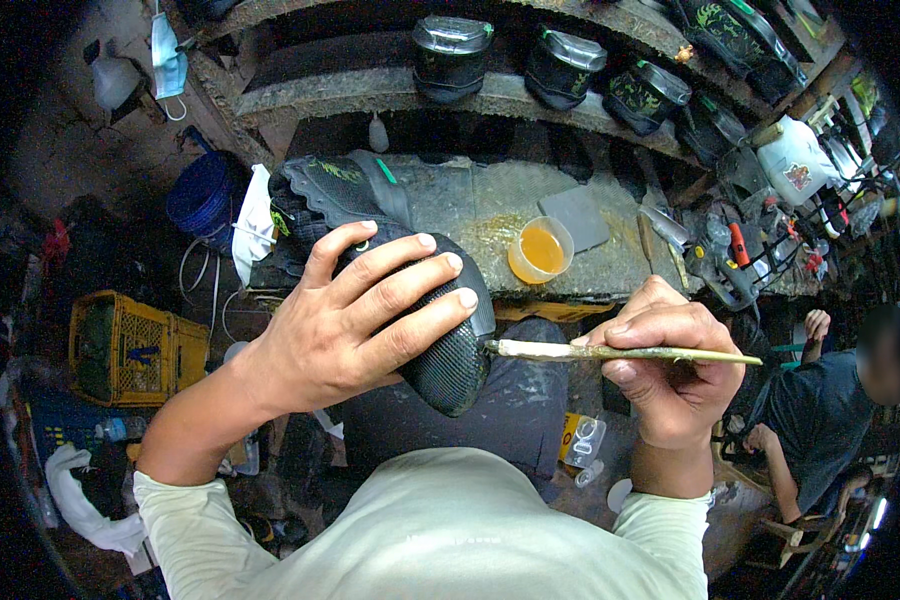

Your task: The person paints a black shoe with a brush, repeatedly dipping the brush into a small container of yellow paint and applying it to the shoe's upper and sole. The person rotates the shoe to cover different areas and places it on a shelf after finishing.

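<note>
My left hand (375, 295) is wrapped over a black boot (448, 375) with a ribbed, textured toe, held above my lap. The boot's toe points toward me; much of its middle is hidden under my fingers. In my right hand (670, 350) is a thin brush (535, 349), pinched between thumb and fingers. Its tip meets or nearly meets the edge of the boot's toe. Beyond, on the bench, stands a clear plastic cup (541, 250) part-filled with orange liquid.
The stained workbench (450, 205) also bears a grey flat plate (575, 218) and hand tools (725, 262) at right. More boots (452, 60) line the shelf behind. A yellow crate (120, 345) and blue bucket (202, 200) stand left. Another person (815, 420) sits at right.
</note>
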### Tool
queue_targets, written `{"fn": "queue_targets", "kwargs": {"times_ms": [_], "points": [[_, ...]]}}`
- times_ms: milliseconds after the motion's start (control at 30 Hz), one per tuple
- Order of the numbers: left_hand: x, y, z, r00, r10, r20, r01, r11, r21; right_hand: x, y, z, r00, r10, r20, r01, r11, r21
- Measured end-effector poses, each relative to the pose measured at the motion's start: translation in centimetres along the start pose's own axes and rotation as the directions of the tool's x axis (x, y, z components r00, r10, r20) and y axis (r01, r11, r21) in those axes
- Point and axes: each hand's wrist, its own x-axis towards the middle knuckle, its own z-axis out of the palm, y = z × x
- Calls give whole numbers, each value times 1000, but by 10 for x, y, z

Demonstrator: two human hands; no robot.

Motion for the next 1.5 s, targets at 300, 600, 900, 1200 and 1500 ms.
{"fn": "queue_targets", "kwargs": {"times_ms": [300,600,900,1200,1500], "points": [[2,3,-3,1000,12,5,-12,998,57,6,-8,0,989,-120,91,131,984,-118],[2,7,-8,1000,13,-8,-12,996,87,5,-7,-3,978,-179,105,194,968,-160],[2,7,-10,1000,17,-24,-15,996,84,2,-6,-9,990,-128,53,132,987,-87],[5,10,-12,1000,29,-10,-28,996,85,6,-9,-7,990,-104,99,110,992,-54],[6,11,-9,1000,12,10,-13,993,115,3,-7,-6,992,-61,106,65,997,-43]]}}
